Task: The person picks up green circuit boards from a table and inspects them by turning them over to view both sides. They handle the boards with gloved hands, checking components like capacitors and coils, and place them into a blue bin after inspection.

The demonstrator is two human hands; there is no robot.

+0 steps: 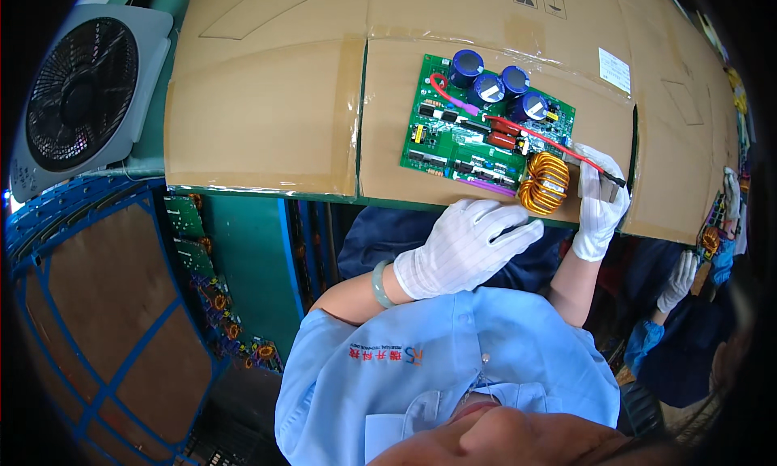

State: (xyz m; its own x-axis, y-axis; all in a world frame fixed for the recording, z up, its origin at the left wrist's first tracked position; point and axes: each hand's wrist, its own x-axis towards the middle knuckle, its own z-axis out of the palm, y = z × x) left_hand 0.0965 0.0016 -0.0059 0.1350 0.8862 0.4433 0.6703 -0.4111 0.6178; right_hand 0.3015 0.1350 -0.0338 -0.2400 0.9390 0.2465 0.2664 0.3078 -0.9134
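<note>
A green circuit board lies on the cardboard, with several blue cylindrical capacitors along its far side. A copper-wound toroid coil sits at its near right corner. My left hand, in a white striped glove, is at the cardboard's near edge beside the coil, fingers stretched out and apart, holding nothing I can see. My right hand, also gloved, is closed just right of the coil around a small greyish piece I cannot identify. A red wire runs from the board across the right hand's fingers, its black end lying over them.
Flattened cardboard covers the bench. A grey box fan stands at the far left. Several more boards with coils sit at the lower left beside a blue-framed rack. At the right edge, another person's gloved hand shows.
</note>
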